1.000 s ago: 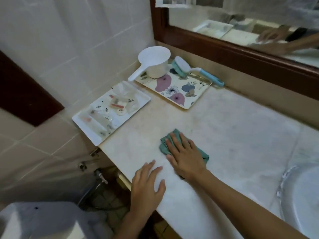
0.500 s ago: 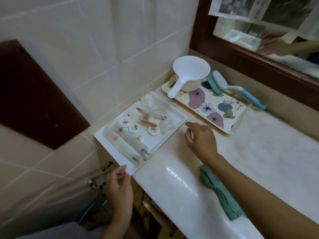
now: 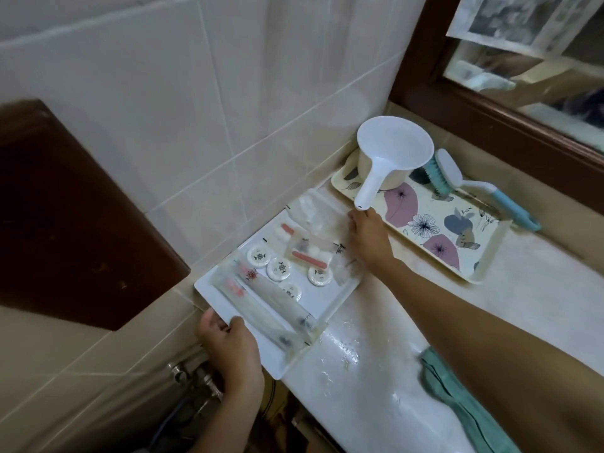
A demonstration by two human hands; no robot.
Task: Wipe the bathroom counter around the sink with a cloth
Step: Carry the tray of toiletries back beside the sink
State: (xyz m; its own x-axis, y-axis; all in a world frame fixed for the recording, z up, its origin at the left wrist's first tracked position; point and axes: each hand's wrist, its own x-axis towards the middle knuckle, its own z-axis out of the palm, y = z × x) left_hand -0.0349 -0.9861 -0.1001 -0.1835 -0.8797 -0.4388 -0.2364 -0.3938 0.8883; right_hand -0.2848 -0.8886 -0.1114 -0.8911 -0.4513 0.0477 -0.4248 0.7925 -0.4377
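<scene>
Cloth (image 3: 457,397) now released at the surface's (image 3: 359,387) front edge, under the right forearm; both hands have shifted to the white tray (image 3: 271,361) at the left end; left grip (image 3: 228,341) pinches its near corner, right grip (image 3: 367,237) clasps its far edge; probably clearing it for wiping.

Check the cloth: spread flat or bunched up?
Bunched up. The teal cloth lies in folds on the counter, partly hidden by the right forearm.

The left hand (image 3: 228,351) comes up from below and grips the near corner of the flat white plastic tray (image 3: 330,299), thumb on top. The right arm stretches across, and the right hand (image 3: 369,238) curls its fingers (image 3: 353,220) on the tray's far edge.
</scene>
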